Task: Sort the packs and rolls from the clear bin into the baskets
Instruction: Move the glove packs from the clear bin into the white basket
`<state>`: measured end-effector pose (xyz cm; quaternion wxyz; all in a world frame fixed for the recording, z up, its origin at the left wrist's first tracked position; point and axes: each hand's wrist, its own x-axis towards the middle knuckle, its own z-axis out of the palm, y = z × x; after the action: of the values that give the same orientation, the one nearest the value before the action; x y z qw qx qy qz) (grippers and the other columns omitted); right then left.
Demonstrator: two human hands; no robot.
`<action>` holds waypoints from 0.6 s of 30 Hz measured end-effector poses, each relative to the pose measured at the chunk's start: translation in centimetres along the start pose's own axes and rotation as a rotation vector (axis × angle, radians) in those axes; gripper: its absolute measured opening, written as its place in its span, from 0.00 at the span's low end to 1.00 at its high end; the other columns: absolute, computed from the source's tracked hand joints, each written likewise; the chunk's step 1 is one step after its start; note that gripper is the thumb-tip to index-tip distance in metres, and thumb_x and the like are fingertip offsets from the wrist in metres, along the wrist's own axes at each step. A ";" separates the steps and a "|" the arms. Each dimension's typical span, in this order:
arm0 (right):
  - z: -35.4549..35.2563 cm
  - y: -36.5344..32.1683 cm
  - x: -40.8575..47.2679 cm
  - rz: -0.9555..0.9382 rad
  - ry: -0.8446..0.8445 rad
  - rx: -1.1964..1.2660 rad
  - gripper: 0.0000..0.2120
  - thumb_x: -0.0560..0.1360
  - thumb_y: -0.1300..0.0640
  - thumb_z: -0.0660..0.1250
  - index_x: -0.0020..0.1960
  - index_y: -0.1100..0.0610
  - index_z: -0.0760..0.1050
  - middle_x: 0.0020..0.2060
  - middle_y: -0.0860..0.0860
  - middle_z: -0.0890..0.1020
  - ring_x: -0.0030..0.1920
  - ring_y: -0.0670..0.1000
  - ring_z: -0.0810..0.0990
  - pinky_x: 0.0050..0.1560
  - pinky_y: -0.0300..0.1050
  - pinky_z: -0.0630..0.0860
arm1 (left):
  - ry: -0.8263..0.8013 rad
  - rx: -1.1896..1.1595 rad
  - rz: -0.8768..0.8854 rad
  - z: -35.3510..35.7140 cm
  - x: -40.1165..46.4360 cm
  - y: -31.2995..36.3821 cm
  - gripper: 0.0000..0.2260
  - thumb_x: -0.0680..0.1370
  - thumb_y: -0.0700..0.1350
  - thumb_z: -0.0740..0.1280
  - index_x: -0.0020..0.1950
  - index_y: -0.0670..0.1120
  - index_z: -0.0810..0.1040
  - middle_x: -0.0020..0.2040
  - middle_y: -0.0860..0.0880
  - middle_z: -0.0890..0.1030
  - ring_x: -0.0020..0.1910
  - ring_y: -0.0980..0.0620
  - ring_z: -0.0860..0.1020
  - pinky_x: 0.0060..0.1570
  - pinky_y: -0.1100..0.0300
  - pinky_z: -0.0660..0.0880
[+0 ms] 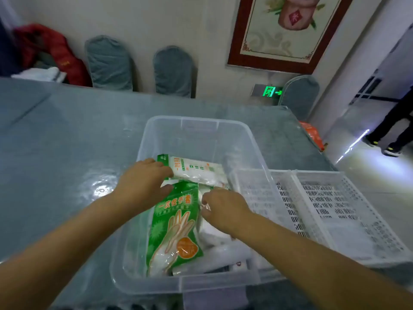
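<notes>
A clear bin (192, 124) stands in front of me on the table. Inside lie a green glove pack (174, 227), a white pack with a green header (196, 170) further back, and white rolls (212, 233) to the right. My left hand (143, 182) reaches into the bin, its fingers on the near-left end of the white pack and its thumb at the green pack's top. Beside the green pack, my right hand (223, 208) pinches clear plastic wrapping of a white item. Two white perforated baskets (279, 211) (348, 211) sit to the bin's right.
A blue-grey cloth under clear film covers the table (67, 142). Covered chairs (109, 63) line the far wall, one piled with red clothing (49, 50). An orange bag (312, 133) hangs off the table's right edge. A person's legs (391, 130) are at the far right.
</notes>
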<state>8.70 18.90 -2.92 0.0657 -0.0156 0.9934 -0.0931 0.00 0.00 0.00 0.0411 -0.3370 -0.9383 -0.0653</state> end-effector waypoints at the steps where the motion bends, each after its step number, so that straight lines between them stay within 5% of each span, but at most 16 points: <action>1: 0.7 -0.3 0.8 0.036 -0.080 -0.014 0.12 0.75 0.49 0.60 0.48 0.55 0.76 0.45 0.52 0.80 0.47 0.55 0.78 0.37 0.44 0.69 | -0.015 -0.022 0.005 0.2 0.1 -0.4 0.15 0.72 0.54 0.65 0.57 0.52 0.77 0.51 0.51 0.81 0.53 0.49 0.75 0.50 0.56 0.71; 6: 3.6 -0.8 3.4 0.248 -0.284 0.219 0.16 0.73 0.40 0.62 0.37 0.52 0.71 0.32 0.47 0.73 0.37 0.51 0.75 0.29 0.42 0.65 | 0.047 -0.117 0.016 1.0 0.3 -1.1 0.14 0.73 0.54 0.65 0.57 0.52 0.78 0.53 0.52 0.82 0.54 0.50 0.75 0.54 0.56 0.68; 14: 2.8 -1.9 4.0 0.284 -0.167 0.709 0.08 0.70 0.58 0.69 0.34 0.50 0.73 0.34 0.47 0.79 0.34 0.46 0.79 0.35 0.42 0.76 | 0.084 -0.186 0.027 1.1 0.2 -1.5 0.13 0.73 0.52 0.65 0.55 0.51 0.79 0.51 0.52 0.83 0.54 0.50 0.75 0.55 0.56 0.68; 18: -0.6 -1.1 3.3 0.229 -0.024 0.763 0.07 0.70 0.61 0.70 0.40 0.51 0.74 0.38 0.51 0.81 0.38 0.49 0.81 0.38 0.46 0.79 | 0.014 -0.110 0.038 1.0 0.3 -1.4 0.23 0.72 0.56 0.66 0.66 0.51 0.70 0.61 0.51 0.78 0.60 0.50 0.72 0.59 0.55 0.66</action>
<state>5.34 17.79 -2.56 0.0886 0.1197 0.8819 -0.4473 -1.13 -0.71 -1.12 0.0303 -0.3559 -0.9265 -0.1186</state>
